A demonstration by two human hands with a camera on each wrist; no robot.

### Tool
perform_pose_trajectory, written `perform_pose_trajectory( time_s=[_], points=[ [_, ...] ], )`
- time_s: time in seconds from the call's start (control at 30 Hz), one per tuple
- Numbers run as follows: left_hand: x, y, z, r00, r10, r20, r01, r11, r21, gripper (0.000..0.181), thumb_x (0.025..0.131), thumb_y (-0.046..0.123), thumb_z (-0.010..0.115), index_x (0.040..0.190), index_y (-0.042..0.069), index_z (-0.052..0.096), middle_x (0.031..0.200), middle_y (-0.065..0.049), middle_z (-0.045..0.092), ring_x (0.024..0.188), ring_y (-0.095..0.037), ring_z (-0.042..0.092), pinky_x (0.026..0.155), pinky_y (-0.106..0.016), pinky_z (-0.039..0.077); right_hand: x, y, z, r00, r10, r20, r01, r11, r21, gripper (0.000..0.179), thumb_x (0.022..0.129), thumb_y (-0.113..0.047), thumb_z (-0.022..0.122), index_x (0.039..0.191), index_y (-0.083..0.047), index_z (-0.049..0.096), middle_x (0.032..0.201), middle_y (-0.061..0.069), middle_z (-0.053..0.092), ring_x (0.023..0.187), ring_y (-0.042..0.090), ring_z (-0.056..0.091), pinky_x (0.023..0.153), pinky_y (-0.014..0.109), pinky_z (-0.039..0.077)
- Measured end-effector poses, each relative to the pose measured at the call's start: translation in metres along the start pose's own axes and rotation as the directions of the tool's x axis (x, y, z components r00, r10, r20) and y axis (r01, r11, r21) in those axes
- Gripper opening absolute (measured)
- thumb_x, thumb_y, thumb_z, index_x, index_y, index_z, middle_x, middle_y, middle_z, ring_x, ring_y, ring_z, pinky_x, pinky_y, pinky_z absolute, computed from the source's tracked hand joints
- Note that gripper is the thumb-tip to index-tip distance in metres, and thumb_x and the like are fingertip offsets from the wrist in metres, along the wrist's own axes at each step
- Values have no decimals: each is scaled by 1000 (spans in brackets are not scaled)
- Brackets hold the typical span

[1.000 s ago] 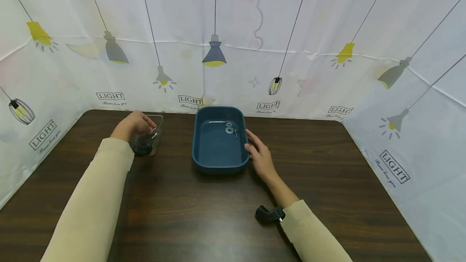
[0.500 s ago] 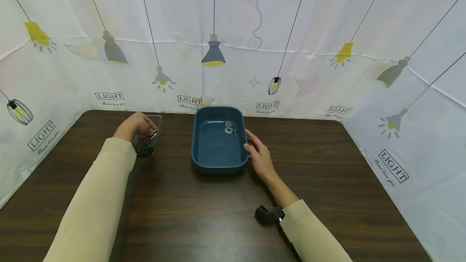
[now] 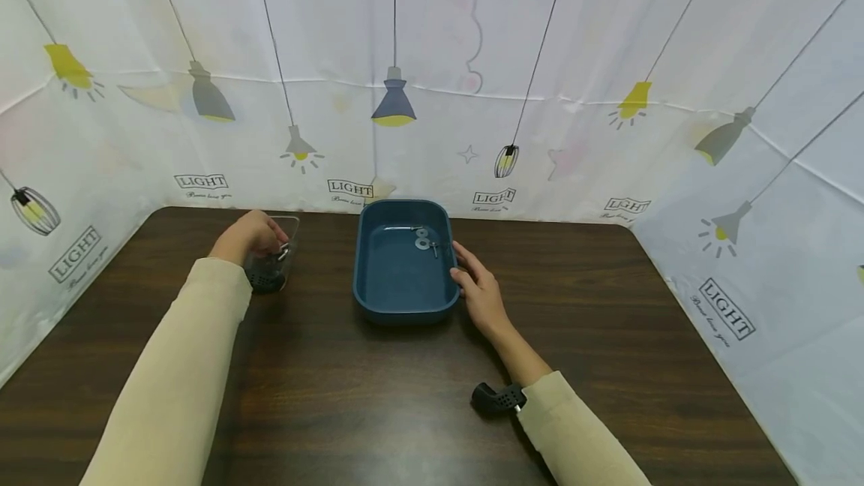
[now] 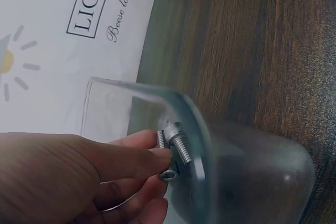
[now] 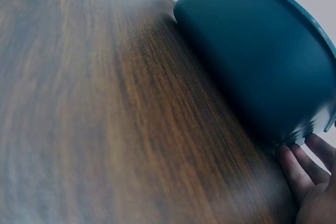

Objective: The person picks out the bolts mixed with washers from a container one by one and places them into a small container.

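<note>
In the left wrist view my left hand [image 4: 121,166] reaches into a clear plastic box [image 4: 257,171]. Its thumb and fingers pinch a small silver bolt [image 4: 168,174], head downward in that view. A second bolt [image 4: 181,145] shows just beside the fingertips, close to the box's rim. My right hand [image 3: 481,292] touches the right side of a blue bin [image 3: 405,319], and its fingers [image 5: 295,174] lie fairly straight against the outer wall. Inside the bin are two washers [image 3: 422,244], a small bolt-like piece [image 3: 435,250] and a long thin metal piece [image 3: 398,228].
The dark wooden table [image 3: 378,396] carries the blue bin at its back middle and the clear box at the back left. A white printed curtain [image 3: 432,133] hangs right behind the table's far edge. Black wrist cameras [image 3: 498,398] sit at both cuffs.
My left hand has shifted slightly within the clear box, and its fingers have closed in on a bolt. The right hand and the bin stay in place; the head view has drifted slightly.
</note>
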State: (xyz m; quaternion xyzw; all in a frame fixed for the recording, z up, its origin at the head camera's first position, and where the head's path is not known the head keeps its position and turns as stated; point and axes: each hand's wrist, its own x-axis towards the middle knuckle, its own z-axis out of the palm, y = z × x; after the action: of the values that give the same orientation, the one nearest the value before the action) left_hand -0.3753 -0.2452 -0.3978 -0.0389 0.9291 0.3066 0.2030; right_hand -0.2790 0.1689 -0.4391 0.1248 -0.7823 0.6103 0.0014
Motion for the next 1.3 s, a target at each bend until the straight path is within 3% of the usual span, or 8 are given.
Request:
perform_pose_trajectory(
  time_s=[0.13, 0.27, 0.47, 0.67, 0.97, 1.1, 1.3],
  points=[
    [-2, 0, -2, 1000, -3, -15, 3, 1000, 7, 30, 92, 3, 60, 119, -6, 69, 113, -20, 65, 88, -24, 61, 80, -35, 57, 0, 1, 1, 1000, -4, 0, 4, 1000, -5, 51, 106, -11, 47, 156, -8, 38, 154, 25, 45, 137, 42, 51, 98, 55, 54],
    [-10, 9, -8, 999, 13, -47, -12, 1000, 23, 30, 93, 5, 60, 120, -5, 68, 123, -26, 61, 95, -30, 62, 80, -36, 56, 0, 0, 1, 1000, -6, 1, 6, 1000, -6, 51, 106, -11, 47, 156, -9, 39, 154, 25, 45, 137, 42, 51, 98, 56, 53],
    [-21, 34, -18, 989, 80, -123, -73, 996, 58, 32, 95, 9, 60, 122, -4, 69, 129, -28, 59, 89, -28, 56, 70, -34, 50, -1, 0, -1, 1000, -9, -5, 9, 1000, -2, 50, 106, -12, 47, 155, -9, 40, 152, 26, 47, 136, 42, 53, 97, 55, 54],
    [-30, 66, -16, 966, 184, -184, -171, 982, 82, 32, 96, 12, 59, 122, -3, 69, 130, -27, 61, 93, -29, 55, 70, -32, 46, -1, 1, -1, 1000, -9, -1, 9, 1000, 5, 50, 106, -11, 47, 155, -8, 39, 153, 26, 46, 134, 43, 54, 97, 57, 54],
    [-38, 106, -1, 942, 299, -153, -297, 954, 37, 30, 98, 15, 62, 121, -2, 69, 124, -26, 67, 105, -35, 68, 89, -41, 58, 0, 1, 1, 1000, -8, -1, 8, 1000, 20, 51, 105, -9, 47, 155, -6, 39, 152, 28, 47, 132, 45, 55, 96, 57, 54],
    [-37, 121, 8, 932, 337, -131, -337, 941, 24, 29, 98, 14, 62, 120, -3, 70, 120, -24, 70, 102, -34, 68, 84, -37, 59, 2, 3, 2, 1000, -2, 4, 2, 1000, 22, 51, 106, -9, 46, 156, -7, 38, 152, 27, 47, 130, 46, 56, 96, 58, 54],
    [-30, 146, 25, 927, 361, -100, -363, 932, -2, 29, 98, 14, 64, 121, -2, 70, 119, -21, 71, 101, -32, 68, 84, -37, 58, 12, 29, 1, 1000, -6, -6, 6, 999, 36, 50, 107, -14, 47, 156, -15, 39, 153, 23, 47, 128, 44, 57, 96, 57, 54]
  ],
)
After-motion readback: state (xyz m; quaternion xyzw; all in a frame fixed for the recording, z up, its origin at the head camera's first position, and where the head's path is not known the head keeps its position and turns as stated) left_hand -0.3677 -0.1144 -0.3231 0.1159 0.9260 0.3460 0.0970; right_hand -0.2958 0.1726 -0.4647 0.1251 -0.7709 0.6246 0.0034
